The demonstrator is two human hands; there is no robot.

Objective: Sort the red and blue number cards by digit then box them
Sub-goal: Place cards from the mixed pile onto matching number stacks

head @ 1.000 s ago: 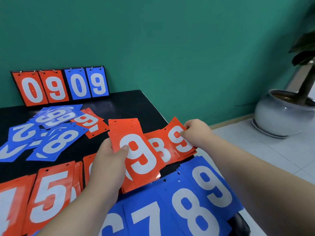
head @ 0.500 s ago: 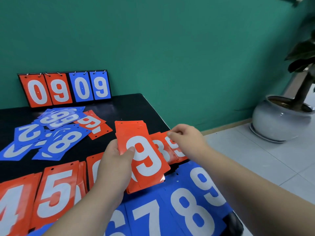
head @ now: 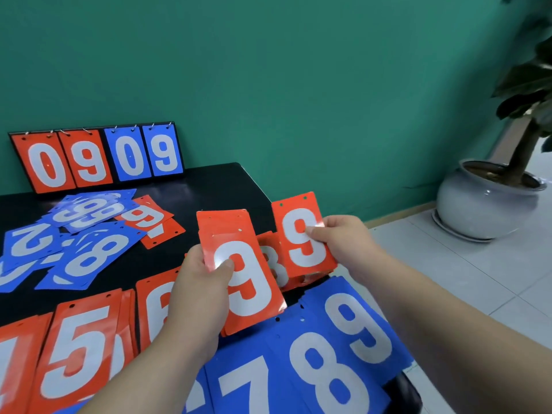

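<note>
My left hand [head: 200, 294] grips a stack of red 9 cards [head: 242, 270] above the black table [head: 215, 186], thumb on the top card. My right hand [head: 340, 240] pinches a single red 9 card [head: 301, 234], lifted upright just right of the stack. Under it lies a red 8 card [head: 273, 264]. Red piles showing 5 [head: 74, 348] and 6 [head: 155, 309] lie at the near left. Blue 7 [head: 242, 389], 8 [head: 325, 372] and 9 [head: 358, 324] piles lie along the near edge.
A scoreboard stand [head: 95, 158] reading 0 9 0 9 leans on the green wall. Loose blue 2, 8 and 9 cards [head: 86, 252] and red cards [head: 149, 218] are scattered at the far left. A potted plant [head: 487, 198] stands on the tiled floor to the right.
My right hand has lifted one red 9 card off the table pile and brought it upright towards the stack in my left hand. The left hand has barely moved.
</note>
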